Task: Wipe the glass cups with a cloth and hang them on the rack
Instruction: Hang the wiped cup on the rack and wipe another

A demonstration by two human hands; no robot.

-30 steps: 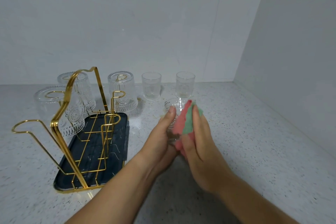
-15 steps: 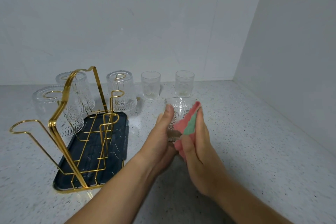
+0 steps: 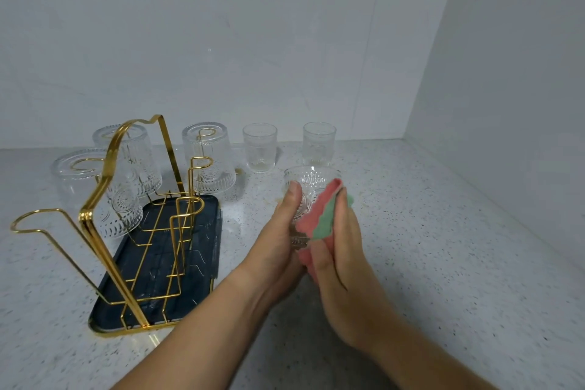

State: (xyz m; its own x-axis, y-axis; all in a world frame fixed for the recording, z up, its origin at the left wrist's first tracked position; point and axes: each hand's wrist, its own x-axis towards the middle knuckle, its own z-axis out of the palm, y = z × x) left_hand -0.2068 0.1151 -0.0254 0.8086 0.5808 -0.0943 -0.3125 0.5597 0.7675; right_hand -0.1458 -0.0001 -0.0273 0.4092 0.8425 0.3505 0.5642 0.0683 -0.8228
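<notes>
the person holds one glass cup up off the table, between both palms and just right of the rack. its rim points up and away and its base sits low between the hands. this looks like the wiping step: the cup is lifted so the cloth can reach all round its wall, and it is kept close to the rack so the hanging move will be short.

the left hand has a narrow grip round the cup's left side, with one digit lying up along the patterned wall near the rim, likely to steady the cup or turn it. the right hand holds the pink and green cloth, its fingers laid long against the cup's right wall and its thumb pinning the cloth's lower part. so this grip is closed on the cloth, and the cloth touches the glass. how much of the cloth reaches behind the cup cannot be told.

three hung cups sit mouth down on the gold prongs at the rack's far end, over and beside the dark tray. several near prongs carry nothing, so there seems to be room for this cup. two upright cups wait on the table by the back wall, well apart from the hands, and are probably not yet wiped.
</notes>
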